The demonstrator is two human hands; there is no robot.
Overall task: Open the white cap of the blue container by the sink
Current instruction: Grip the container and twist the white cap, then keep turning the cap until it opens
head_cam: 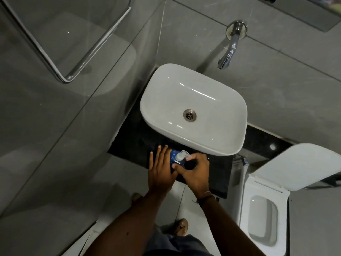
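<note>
Grey tiled walls [276, 100] fill most of the view, with a glass panel [55, 43] edged in chrome at the upper left. A white toilet [262, 218] stands at the lower right, its lid [302, 165] raised. The white basin [193, 108] sits on a dark stone tabletop [132, 143], its metal drain [189, 115] at the middle, and a chrome tap [229, 50] juts from the wall above it. Both forearms reach in from the bottom edge — a dark band [205, 197] circles the right wrist. The left hand [159, 169] lies against the left side of the blue container [173, 157], fingers stretched out and loosely cupped around it rather than clenched. The right hand [195, 172] is curled at the container's right side, thumb pressed to the near side and fingertips pinching the white cap [181, 156]. The container stands upright on the tabletop, just in front of the basin's near rim — the cap sits on top of it.
</note>
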